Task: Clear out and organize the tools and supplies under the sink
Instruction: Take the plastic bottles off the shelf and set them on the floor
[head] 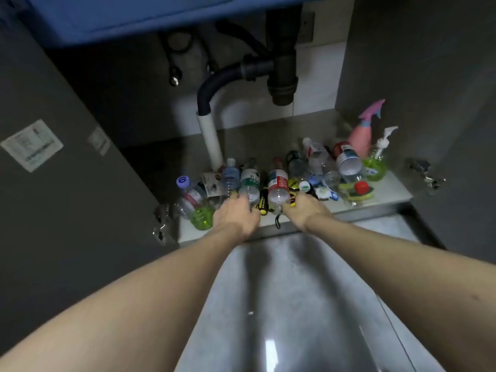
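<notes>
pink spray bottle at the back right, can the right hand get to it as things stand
Probably yes. The pink spray bottle stands upright behind lying bottles, its top clear, so the right hand could come over the red-capped bottle.

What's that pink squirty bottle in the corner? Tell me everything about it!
The pink spray bottle stands upright at the back right of the cabinet floor, close to the right wall. It looks like plastic, with a rounded pink body and a pink trigger head with a bit of teal, its nozzle pointing right. A clear pump bottle stands just in front. Neither hand is near it.
</notes>
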A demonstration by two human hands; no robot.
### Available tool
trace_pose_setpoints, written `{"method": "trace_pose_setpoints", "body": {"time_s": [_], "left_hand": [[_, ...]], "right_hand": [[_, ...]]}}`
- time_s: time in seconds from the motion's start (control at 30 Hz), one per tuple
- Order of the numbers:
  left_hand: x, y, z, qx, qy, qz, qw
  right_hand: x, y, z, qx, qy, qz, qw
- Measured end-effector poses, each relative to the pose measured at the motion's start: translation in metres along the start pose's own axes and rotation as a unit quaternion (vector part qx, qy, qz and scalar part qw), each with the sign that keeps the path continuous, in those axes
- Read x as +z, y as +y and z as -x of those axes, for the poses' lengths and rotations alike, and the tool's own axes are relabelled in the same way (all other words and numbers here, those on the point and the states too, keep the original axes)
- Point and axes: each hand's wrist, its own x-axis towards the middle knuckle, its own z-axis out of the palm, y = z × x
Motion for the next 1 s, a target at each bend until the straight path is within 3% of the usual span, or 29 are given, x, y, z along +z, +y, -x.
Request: {"method": "trace_pose_setpoints", "body": {"time_s": [0.13,0.23,0.43,0.57,0.67,0.8,0.93,1.0], "left_hand": [[0.009,-0.003,-0.05,-0.06,0.071,0.078,0.993],[0.037,-0.005,-0.089,-0.088,0.083,0.114,0.986],[0.066,-0.009,-0.116,-0.07,0.131,0.075,0.986],[0.064,-0.003,-0.117,-0.077,0.129,0.089,0.985],[0.051,0.003,-0.115,-0.138,0.12,0.165,0.969],[0.026,-0.001,-0.108,-0.22,0.106,0.308,0.919],[-0.01,-0.004,-0.083,-0.275,0.103,0.447,0.845],[-0.034,-0.001,-0.066,-0.298,0.097,0.507,0.803]], "right_hand": [[0.009,-0.012,-0.032,0.043,0.025,-0.054,0.997],[0.024,-0.019,-0.069,0.065,0.024,-0.103,0.992],[0.046,-0.029,-0.089,0.125,0.07,-0.155,0.978],[0.052,-0.03,-0.098,0.173,0.036,-0.189,0.966],[0.048,-0.027,-0.097,0.189,0.018,-0.243,0.951],[0.031,-0.024,-0.084,0.193,0.017,-0.305,0.932],[0.011,-0.019,-0.055,0.184,0.033,-0.379,0.906],[0.002,-0.012,-0.034,0.183,0.037,-0.445,0.876]]}}
